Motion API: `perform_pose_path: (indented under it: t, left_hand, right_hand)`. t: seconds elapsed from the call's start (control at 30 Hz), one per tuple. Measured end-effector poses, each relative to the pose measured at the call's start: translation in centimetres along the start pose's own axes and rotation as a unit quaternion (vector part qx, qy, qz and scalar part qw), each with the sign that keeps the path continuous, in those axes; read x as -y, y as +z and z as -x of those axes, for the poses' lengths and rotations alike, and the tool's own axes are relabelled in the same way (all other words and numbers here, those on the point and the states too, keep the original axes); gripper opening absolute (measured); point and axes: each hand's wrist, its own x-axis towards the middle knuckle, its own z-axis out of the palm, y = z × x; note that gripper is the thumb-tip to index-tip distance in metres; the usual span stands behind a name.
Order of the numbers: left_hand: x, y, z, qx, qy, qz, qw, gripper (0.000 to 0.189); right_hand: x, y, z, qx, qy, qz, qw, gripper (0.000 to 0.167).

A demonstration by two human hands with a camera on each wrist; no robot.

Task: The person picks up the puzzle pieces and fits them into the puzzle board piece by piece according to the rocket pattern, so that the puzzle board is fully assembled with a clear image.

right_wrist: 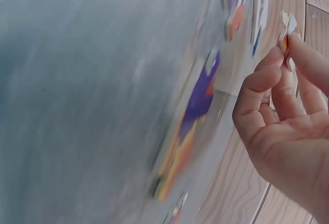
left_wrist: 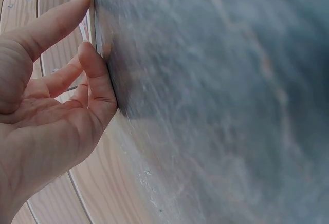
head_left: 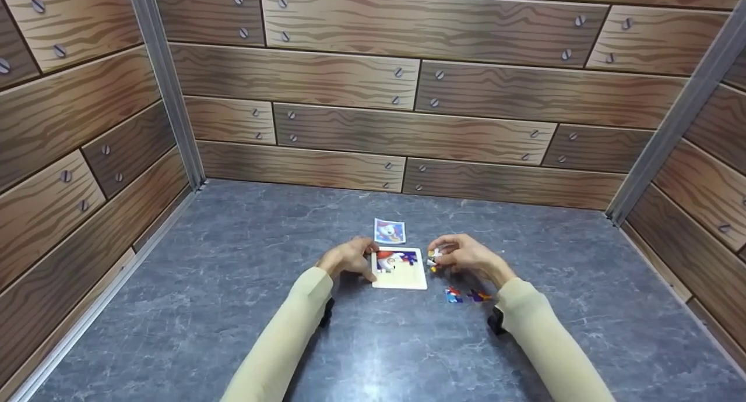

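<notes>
A pale, square puzzle tray [head_left: 399,280] lies on the table, its upper part filled with pieces that make a red, white and purple picture. My left hand [head_left: 348,257] rests at the tray's left side, thumb at the near corner and fingers near the far one. In the left wrist view the thumb and a fingertip of that hand [left_wrist: 56,85] touch the tray's thin edge. Just right of the tray, my right hand [head_left: 466,255] pinches a small white and yellow puzzle piece [right_wrist: 284,38] between thumb and fingers, raised off the table in the right wrist view.
Loose puzzle pieces, one blue and red [head_left: 453,295] and another purple and orange [head_left: 479,296], lie near the right wrist. Behind the tray is a picture card [head_left: 389,231] with a white figure on blue. Wood-patterned walls [head_left: 338,122] enclose the grey marbled table [head_left: 262,233].
</notes>
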Motion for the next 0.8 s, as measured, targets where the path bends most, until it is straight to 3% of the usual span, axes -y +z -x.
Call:
perform_pose_path:
  t: [0.1, 0.3, 0.57, 0.8]
  left_hand:
    - [0.0, 0.0, 0.0, 0.001, -0.005, 0.002, 1.0, 0.064]
    - [0.0, -0.1, -0.1, 0.001, -0.016, 0.007, 0.9998, 0.063]
    - [0.0, -0.1, -0.1, -0.005, 0.006, -0.021, 0.9997, 0.062]
    - [0.1, -0.1, 0.0, -0.003, 0.018, -0.026, 0.9995, 0.062]
  right_hand:
    - [0.3, 0.5, -0.3, -0.004, 0.019, -0.01, 0.9998, 0.032]
    - [0.6, 1.6, -0.7, 0.01, 0.018, -0.035, 0.9992, 0.035]
    - [1.2, 2.6, -1.3, -0.003, 0.009, -0.042, 0.9991, 0.036]
    - [1.7, 3.7, -1.7, 0.003, -0.014, -0.007, 0.9999, 0.037]
